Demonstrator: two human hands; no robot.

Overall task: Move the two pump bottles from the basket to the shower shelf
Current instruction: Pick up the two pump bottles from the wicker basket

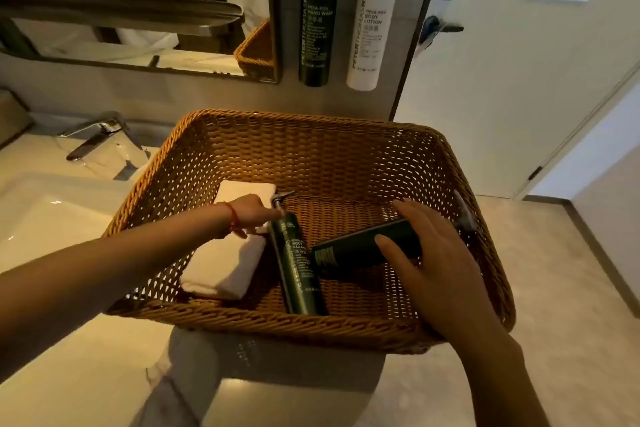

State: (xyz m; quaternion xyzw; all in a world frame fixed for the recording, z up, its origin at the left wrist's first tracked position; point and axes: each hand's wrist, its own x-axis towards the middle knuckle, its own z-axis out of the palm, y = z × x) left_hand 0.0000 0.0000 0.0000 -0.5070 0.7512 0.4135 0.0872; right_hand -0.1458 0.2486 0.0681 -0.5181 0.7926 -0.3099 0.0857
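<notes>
both hands down in the basket, one bottle each

the left hand (251, 213), at centre-left of the frame, has its fingers gathered at the neck of the upright-lying pump bottle (297, 267), just under the pump head; whether they are truly clamped round it i cannot tell, since the hand covers the contact. the right hand (424, 253), at centre-right, lies spread over the second pump bottle (349, 253), fingers draped across its barrel, not visibly closed beneath it.

both bottles lie flat on the floor of the wicker basket (311, 326), their lower ends near each other at the middle. the first rests against a folded white towel (225, 263) on its left.

to do this step well, i would judge: take the first bottle by the barrel, not the thin pump neck, which may twist or slip. curl the right fingers fully under the second before lifting. raise each clear of the tall basket wall without dragging the towel along.

the basket sits on the counter (86, 357) beside the sink (41, 215). two other bottles (318, 17) hang on the wall at upper centre. the shower shelf is not in view.
</notes>
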